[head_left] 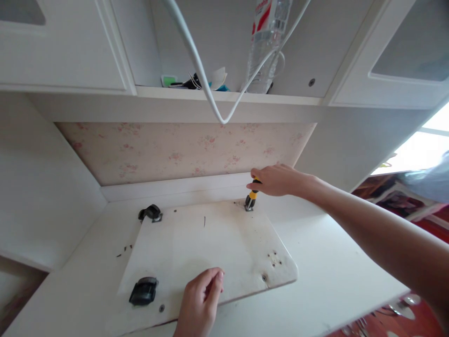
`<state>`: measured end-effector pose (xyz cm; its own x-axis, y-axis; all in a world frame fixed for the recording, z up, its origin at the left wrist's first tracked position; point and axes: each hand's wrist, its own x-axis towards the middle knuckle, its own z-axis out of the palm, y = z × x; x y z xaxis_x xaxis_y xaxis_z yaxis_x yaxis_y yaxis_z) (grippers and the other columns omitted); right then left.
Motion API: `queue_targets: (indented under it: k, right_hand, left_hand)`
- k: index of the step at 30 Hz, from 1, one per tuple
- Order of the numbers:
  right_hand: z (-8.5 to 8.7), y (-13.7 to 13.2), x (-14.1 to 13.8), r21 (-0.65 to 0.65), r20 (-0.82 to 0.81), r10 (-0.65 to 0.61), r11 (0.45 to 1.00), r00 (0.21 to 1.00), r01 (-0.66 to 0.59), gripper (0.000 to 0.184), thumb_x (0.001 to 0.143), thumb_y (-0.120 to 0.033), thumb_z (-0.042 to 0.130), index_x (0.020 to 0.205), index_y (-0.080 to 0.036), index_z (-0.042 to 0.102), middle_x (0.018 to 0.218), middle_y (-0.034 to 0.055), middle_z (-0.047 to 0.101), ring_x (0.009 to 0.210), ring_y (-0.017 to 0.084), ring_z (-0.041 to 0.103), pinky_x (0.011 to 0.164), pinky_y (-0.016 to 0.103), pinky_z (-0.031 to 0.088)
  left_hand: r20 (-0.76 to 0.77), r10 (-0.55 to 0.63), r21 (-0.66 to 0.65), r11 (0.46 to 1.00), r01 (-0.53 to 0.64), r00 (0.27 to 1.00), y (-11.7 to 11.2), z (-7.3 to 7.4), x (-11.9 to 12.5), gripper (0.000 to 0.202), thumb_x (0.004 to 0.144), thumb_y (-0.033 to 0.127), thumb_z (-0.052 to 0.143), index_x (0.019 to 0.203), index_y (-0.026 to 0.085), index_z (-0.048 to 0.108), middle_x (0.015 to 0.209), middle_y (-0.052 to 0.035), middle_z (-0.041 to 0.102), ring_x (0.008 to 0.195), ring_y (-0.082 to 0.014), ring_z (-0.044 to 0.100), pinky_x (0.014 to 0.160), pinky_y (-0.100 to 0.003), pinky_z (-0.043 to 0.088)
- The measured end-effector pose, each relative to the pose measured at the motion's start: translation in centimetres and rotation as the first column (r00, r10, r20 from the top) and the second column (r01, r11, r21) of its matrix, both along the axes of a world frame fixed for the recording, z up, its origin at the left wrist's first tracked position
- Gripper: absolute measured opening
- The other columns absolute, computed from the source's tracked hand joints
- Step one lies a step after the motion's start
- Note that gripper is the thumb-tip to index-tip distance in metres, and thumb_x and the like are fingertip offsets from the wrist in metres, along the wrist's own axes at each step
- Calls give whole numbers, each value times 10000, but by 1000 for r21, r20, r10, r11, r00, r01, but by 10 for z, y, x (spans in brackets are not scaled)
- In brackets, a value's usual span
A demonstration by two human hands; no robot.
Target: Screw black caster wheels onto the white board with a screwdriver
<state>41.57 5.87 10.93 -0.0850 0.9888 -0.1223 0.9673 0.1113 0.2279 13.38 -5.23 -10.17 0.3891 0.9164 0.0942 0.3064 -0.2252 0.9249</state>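
Note:
A white board point(196, 252) with rounded corners lies on the desk. My right hand point(275, 179) grips a yellow and black screwdriver point(254, 191), its tip down at a black caster point(250, 202) at the board's far right corner. My left hand point(201, 299) is closed above the board's near edge, thumb against curled fingers; whatever it may hold is hidden. Another black caster point(150, 212) sits at the far left corner, and one more caster point(143, 291) at the near left. Bare screw holes point(274, 259) mark the near right corner.
Small dark screws point(125, 249) lie on the desk point(79, 281) left of the board. A white cable point(199, 70) hangs down in front of the shelf point(228, 95), which holds a clear plastic bottle point(263, 61) and small items. White cabinet panels stand at both sides.

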Motion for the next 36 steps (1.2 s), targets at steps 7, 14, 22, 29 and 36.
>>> queue_targets:
  k: [7,14,22,29,36]
  right_hand:
    - [1,4,-1,32,52,-27,999,998,25,525,944,-597,387,1101,-166,642,955,211,704,935,404,666,760,498,451]
    - [-3,2,2,-28,-18,41,999,999,-42,385,940,-451,476,1291,-301,525,1137,94,702,933,261,683,773,376,465]
    - [-5,0,10,30,2,-41,999,999,41,533,933,-615,387,1169,-194,614,1022,186,709,947,360,672,756,455,468]
    - [-8,-1,15,55,14,-66,996,998,66,553,932,-629,363,1071,-170,637,946,210,702,916,402,665,759,507,449]
    - [-6,-3,10,-10,-38,-8,1000,999,7,435,937,-535,454,1260,-256,539,1063,120,714,931,290,679,770,392,466]
  left_hand:
    - [31,28,-19,999,-28,999,-2,3,1,445,963,524,445,835,178,694,637,-13,589,572,-136,522,548,-194,415]
    - [16,21,-21,1000,-20,1000,0,-2,-3,439,967,513,442,854,174,697,650,-17,609,572,-133,538,534,-187,413]
    - [19,23,-3,1000,-23,1000,1,-1,-2,443,968,511,438,829,175,690,640,-18,608,563,-133,535,531,-186,419]
    - [33,34,0,999,-34,999,1,3,0,418,956,503,470,823,180,699,628,-13,615,546,-129,536,515,-178,423]
    - [38,114,-26,993,-113,993,-3,8,3,448,938,546,479,807,179,700,606,-2,581,543,-132,519,519,-193,411]
